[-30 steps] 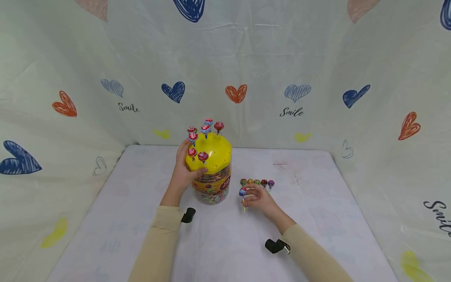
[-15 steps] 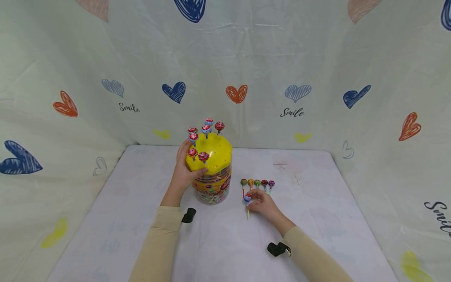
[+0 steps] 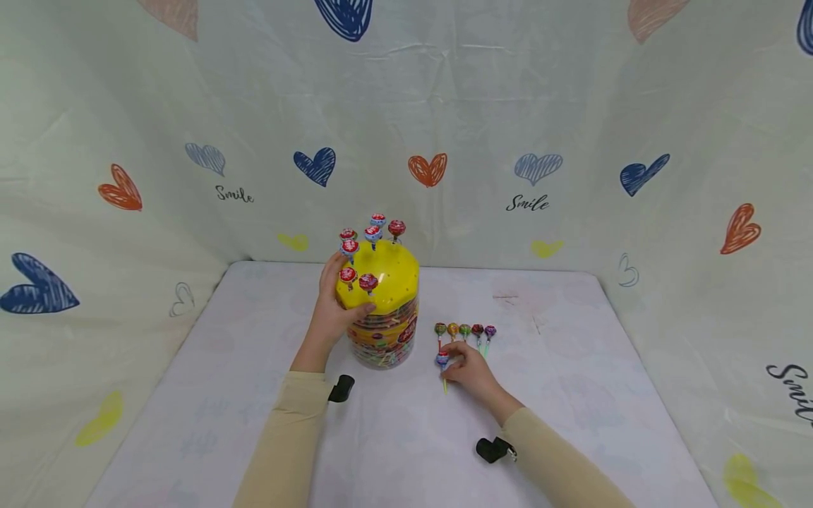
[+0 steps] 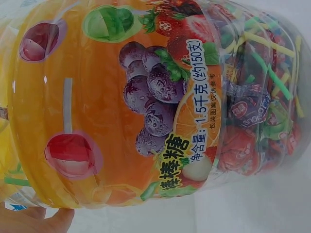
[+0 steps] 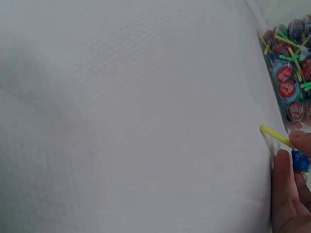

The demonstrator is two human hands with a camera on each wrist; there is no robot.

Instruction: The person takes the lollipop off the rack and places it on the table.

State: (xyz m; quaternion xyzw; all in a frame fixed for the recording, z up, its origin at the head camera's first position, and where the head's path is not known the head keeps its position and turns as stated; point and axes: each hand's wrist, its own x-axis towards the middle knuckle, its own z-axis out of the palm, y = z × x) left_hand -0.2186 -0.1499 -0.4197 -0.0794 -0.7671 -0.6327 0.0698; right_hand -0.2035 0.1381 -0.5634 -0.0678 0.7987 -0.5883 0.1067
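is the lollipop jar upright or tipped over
Upright. The lollipop jar stands on its base on the table, yellow lid on top with lollipops stuck in it, and the left hand grips its side.

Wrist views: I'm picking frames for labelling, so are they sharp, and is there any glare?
Left wrist view: sharp, the jar label readable, faint glare streaks on the plastic. Right wrist view: mostly soft, featureless tablecloth; right hand and lollipop crowd the edge.

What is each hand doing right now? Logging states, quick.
Left hand: grips the lollipop jar at its yellow lid.
Right hand: pinches a blue lollipop.
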